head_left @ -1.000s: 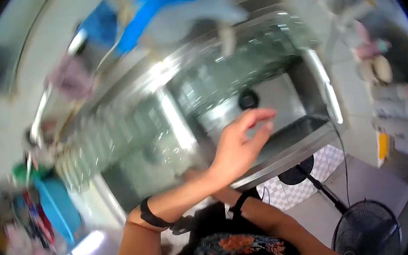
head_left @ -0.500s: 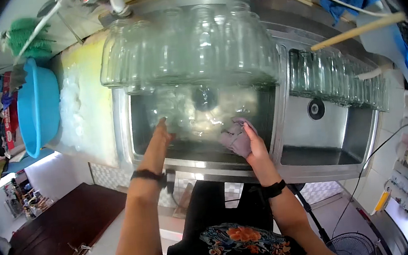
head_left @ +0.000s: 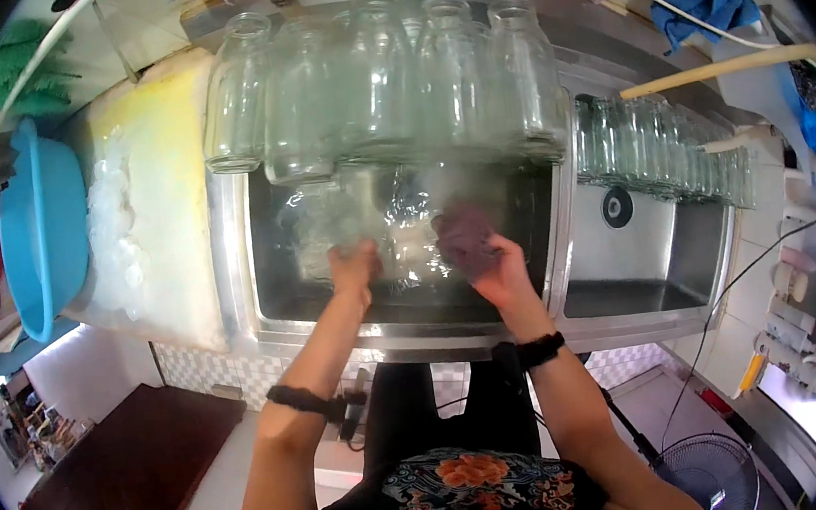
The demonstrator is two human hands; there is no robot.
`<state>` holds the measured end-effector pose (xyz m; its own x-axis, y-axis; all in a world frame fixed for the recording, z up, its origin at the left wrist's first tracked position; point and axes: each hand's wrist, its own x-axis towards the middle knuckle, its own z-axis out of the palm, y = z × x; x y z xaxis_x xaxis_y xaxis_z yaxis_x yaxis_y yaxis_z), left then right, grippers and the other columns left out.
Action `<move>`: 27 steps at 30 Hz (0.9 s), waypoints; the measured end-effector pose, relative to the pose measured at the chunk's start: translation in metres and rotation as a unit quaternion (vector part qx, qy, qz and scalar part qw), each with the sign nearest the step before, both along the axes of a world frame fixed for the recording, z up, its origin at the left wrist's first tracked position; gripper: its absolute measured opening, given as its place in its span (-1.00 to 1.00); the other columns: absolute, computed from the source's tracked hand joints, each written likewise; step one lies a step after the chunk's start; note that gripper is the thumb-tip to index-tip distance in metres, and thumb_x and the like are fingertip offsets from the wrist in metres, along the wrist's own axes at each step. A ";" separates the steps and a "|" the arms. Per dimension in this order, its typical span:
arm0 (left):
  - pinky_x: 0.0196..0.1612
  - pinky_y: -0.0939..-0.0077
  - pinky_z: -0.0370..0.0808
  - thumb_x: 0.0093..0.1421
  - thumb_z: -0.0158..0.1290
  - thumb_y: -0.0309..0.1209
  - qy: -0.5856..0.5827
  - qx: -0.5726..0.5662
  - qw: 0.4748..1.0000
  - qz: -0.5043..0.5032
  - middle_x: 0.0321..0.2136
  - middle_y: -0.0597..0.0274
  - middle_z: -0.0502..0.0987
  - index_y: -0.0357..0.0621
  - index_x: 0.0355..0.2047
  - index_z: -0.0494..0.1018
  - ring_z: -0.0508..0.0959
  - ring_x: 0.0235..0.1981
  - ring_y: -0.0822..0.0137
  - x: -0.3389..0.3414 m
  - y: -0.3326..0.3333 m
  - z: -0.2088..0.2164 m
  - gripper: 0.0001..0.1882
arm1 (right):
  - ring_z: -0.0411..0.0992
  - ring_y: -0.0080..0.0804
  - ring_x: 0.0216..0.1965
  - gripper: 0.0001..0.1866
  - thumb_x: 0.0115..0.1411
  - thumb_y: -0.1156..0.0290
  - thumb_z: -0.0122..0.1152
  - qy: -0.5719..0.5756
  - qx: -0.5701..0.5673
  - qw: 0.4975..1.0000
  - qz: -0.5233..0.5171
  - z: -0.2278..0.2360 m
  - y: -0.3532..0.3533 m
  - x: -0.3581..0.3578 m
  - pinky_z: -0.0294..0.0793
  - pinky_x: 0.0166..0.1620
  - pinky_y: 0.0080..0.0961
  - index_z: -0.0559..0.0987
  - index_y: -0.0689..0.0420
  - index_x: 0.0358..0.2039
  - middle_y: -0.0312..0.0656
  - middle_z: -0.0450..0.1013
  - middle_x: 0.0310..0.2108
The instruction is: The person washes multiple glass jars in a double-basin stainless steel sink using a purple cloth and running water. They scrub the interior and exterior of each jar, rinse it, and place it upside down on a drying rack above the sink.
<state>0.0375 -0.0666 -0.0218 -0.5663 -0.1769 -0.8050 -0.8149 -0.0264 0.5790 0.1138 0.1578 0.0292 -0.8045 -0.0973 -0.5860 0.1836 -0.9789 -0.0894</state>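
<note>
My right hand point(head_left: 507, 270) grips a wet purple-grey cloth point(head_left: 467, 240) above the water in the left basin of a steel sink point(head_left: 555, 238). Over the same basin, my left hand point(head_left: 356, 266) is close to the water, its fingers smeared by motion. Whether it holds anything does not show. A faint, clear shape lies in the rippling water point(head_left: 310, 231) beside it, too blurred to name. Beyond both hands, several large clear glass jars point(head_left: 378, 77) stand in a row along the basin's far side.
Many glass jars point(head_left: 632, 144) line the right basin's back, near a drain point(head_left: 617, 207). A wooden stick point(head_left: 719, 70) reaches in above them. Left are a pale board point(head_left: 167, 212) with clear, whitish pieces and a blue tub point(head_left: 47, 226). A fan point(head_left: 710, 477) stands at lower right.
My left hand has moved right and a little nearer the other hand. The cloth in my right hand has shifted slightly up. The whole view has tilted a little.
</note>
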 end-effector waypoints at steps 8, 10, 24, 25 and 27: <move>-0.31 0.14 0.52 -0.26 0.38 -0.22 0.262 -0.316 0.769 -0.490 -0.37 -0.24 0.53 -0.41 -0.03 0.28 0.56 -0.31 -0.13 0.025 0.075 0.025 -0.17 | 0.45 -0.34 -0.20 -0.65 0.09 0.46 0.20 -0.246 0.406 0.862 0.174 0.005 -0.041 -0.070 0.44 -0.12 -0.38 0.46 0.15 -0.08 -0.15 0.47 -0.19; -0.35 0.28 0.54 -0.18 0.35 -0.26 0.188 -0.231 0.821 -0.487 -0.40 -0.08 0.56 -0.38 -0.12 0.33 0.59 -0.40 0.02 0.015 0.076 0.034 -0.33 | 0.47 -0.35 -0.27 -0.75 0.10 0.44 0.24 -0.283 0.326 0.892 0.136 -0.026 -0.033 -0.070 0.48 -0.21 -0.38 0.51 0.15 -0.18 -0.17 0.49 -0.26; -0.35 0.30 0.59 0.03 0.20 -0.14 -0.245 0.278 0.869 -0.328 -0.42 0.10 0.54 -0.17 -0.29 0.41 0.57 -0.42 0.13 -0.014 0.088 0.038 -0.60 | 0.46 -0.22 -0.29 -0.73 0.31 0.27 -0.12 -0.033 -0.136 0.990 0.028 -0.113 0.011 -0.034 0.53 -0.18 -0.30 0.43 0.19 -0.16 -0.13 0.44 -0.30; -0.38 0.35 0.59 0.04 0.18 -0.09 -0.273 0.332 0.866 -0.254 -0.47 0.12 0.54 -0.19 -0.30 0.42 0.56 -0.45 0.13 -0.017 0.087 0.041 -0.58 | 0.47 -0.21 -0.30 -0.78 0.27 0.31 -0.06 -0.063 -0.114 0.991 -0.006 -0.113 0.008 -0.033 0.53 -0.18 -0.29 0.44 0.17 -0.20 -0.13 0.45 -0.30; -0.38 0.28 0.55 0.10 0.12 -0.07 -0.223 0.207 0.932 -0.198 -0.46 0.07 0.53 -0.22 -0.31 0.42 0.55 -0.47 0.11 -0.010 0.100 0.030 -0.58 | 0.48 -0.20 -0.30 -0.84 0.23 0.38 0.03 -0.105 -0.073 0.991 -0.034 -0.112 -0.003 -0.032 0.53 -0.18 -0.27 0.47 0.15 -0.24 -0.13 0.47 -0.30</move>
